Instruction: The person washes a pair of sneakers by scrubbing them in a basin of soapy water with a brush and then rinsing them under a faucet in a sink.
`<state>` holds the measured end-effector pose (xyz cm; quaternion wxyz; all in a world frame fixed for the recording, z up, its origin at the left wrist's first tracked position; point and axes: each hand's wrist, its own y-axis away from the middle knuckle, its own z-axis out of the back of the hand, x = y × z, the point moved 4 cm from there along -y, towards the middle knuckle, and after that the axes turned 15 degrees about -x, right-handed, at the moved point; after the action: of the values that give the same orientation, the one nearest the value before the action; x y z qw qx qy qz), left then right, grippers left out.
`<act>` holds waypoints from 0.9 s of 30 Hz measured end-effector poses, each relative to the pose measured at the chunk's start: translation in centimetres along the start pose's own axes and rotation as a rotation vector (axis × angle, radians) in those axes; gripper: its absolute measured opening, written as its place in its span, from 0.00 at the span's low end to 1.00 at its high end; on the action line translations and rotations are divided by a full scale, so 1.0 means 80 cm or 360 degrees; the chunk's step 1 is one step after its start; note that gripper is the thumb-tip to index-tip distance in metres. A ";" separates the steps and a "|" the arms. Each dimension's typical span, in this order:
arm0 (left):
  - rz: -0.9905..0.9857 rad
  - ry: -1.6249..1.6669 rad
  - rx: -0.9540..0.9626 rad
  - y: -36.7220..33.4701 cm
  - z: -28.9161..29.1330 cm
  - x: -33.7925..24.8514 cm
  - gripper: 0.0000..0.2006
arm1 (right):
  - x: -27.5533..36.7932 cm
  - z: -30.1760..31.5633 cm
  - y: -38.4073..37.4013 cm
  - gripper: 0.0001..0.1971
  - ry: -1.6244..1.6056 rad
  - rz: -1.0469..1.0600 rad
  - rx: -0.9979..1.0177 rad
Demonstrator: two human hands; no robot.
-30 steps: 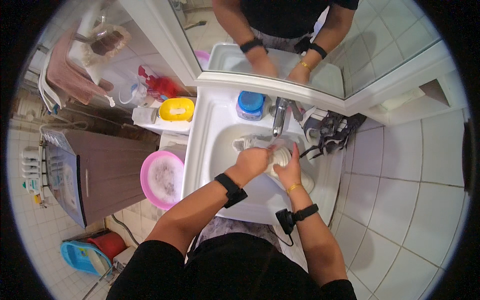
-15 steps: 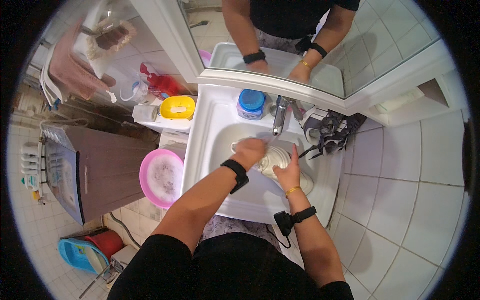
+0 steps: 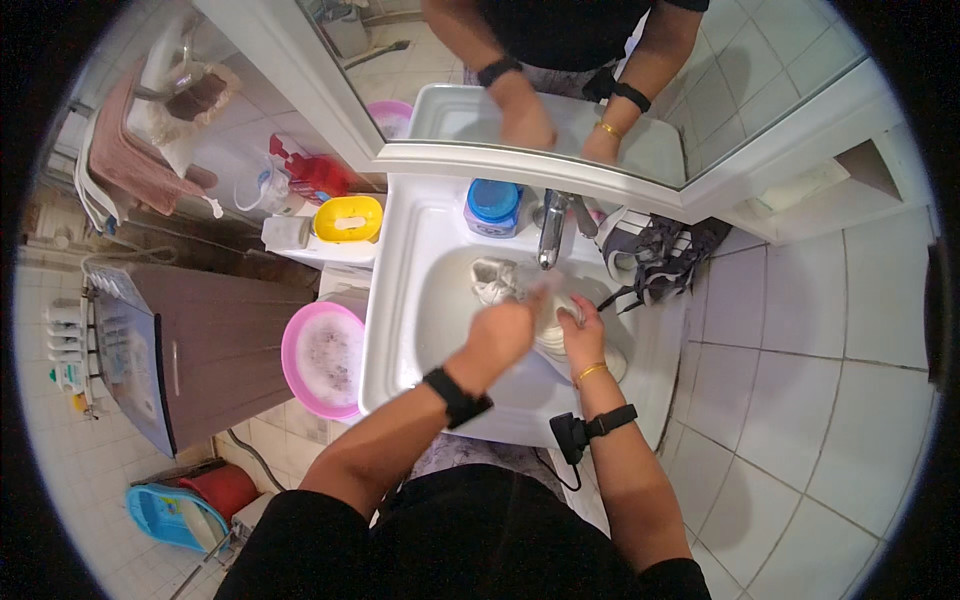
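From the head view, a white shoe (image 3: 560,325) lies in the basin of the white sink (image 3: 400,300), just below the tap (image 3: 550,228). The left hand (image 3: 505,330) is curled and pressed against the shoe's 9 o'clock side. The right hand (image 3: 582,335) grips it from 3 o'clock, fingers closed over it. A blue-lidded jar (image 3: 493,205) stands at the tap's 9 o'clock, a dark shoe (image 3: 660,255) at its 3 o'clock. A pink basin (image 3: 322,360) sits on the floor at the sink's 9 o'clock.
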<state>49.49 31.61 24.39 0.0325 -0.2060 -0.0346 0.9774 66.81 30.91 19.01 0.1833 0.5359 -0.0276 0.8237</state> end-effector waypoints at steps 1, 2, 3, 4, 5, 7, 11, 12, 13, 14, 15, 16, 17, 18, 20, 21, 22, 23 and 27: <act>-0.0092 0.0051 0.0035 0.014 0.013 -0.031 0.26 | -0.019 0.006 -0.011 0.26 -0.0113 -0.0149 -0.0021; -0.0163 0.0085 0.0058 0.031 0.019 -0.052 0.27 | -0.029 0.003 -0.018 0.26 -0.0238 -0.0288 -0.0017; -0.0117 0.0151 -0.0032 0.043 0.017 -0.057 0.28 | -0.025 -0.001 -0.018 0.25 -0.0338 -0.0358 -0.0040; -0.0105 0.0140 -0.0045 0.040 0.010 -0.043 0.28 | -0.025 -0.005 -0.016 0.25 -0.0344 -0.0348 -0.0022; -0.0054 0.0094 0.0035 0.034 -0.006 -0.019 0.28 | -0.025 -0.007 -0.012 0.24 -0.0179 -0.0255 -0.0022; -0.0035 -0.0011 0.0098 0.016 -0.004 -0.012 0.23 | -0.030 -0.007 -0.012 0.23 -0.0008 -0.0171 -0.0027; 0.0036 -0.0005 -0.0105 0.007 -0.004 -0.016 0.27 | -0.008 -0.004 -0.019 0.31 -0.0427 -0.0562 0.0063; 0.0012 0.0012 -0.0092 0.012 0.011 -0.034 0.27 | -0.003 0.004 -0.018 0.31 -0.0423 -0.0568 0.0033; -0.0027 0.0107 -0.0050 0.022 0.027 -0.050 0.27 | 0.006 0.008 -0.013 0.34 -0.0335 -0.0354 0.0116; -0.0057 0.0193 -0.0016 0.029 0.035 -0.056 0.26 | 0.013 0.007 -0.008 0.36 -0.0250 -0.0135 0.0212; -0.0059 0.0217 -0.0073 0.031 0.030 -0.049 0.24 | 0.010 0.005 -0.005 0.41 -0.0243 -0.0106 0.0277; -0.0047 0.0209 -0.0075 0.031 0.017 -0.032 0.24 | 0.012 0.003 0.002 0.41 -0.0246 -0.0106 0.0291; -0.0038 0.0089 -0.0078 0.020 0.003 -0.006 0.24 | 0.019 0.002 0.001 0.42 -0.0108 0.0021 0.0240; -0.0040 -0.0022 -0.0068 0.008 0.003 0.007 0.23 | 0.021 0.004 0.000 0.42 0.0036 0.0136 0.0174; -0.0138 -0.0024 -0.0240 0.001 0.006 0.012 0.24 | 0.021 -0.002 -0.009 0.41 0.0088 0.0214 0.0180; -0.0068 0.0047 -0.0233 0.002 0.018 -0.004 0.25 | 0.016 -0.001 -0.017 0.40 0.0068 0.0193 0.0122; 0.0002 0.0115 -0.0229 0.004 0.030 -0.019 0.25 | 0.012 0.000 -0.023 0.40 0.0045 0.0175 0.0066; -0.0018 0.0195 -0.0194 0.017 0.036 -0.040 0.26 | 0.004 0.000 -0.028 0.39 0.0071 0.0027 0.0011; -0.0001 0.0287 -0.0173 0.031 0.020 -0.047 0.28 | 0.012 -0.005 -0.033 0.35 0.0264 -0.0061 0.0042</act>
<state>52.19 28.78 27.16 0.0245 -0.2946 -0.0847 0.9516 67.00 33.73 19.30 0.1936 0.4687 0.0089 0.8619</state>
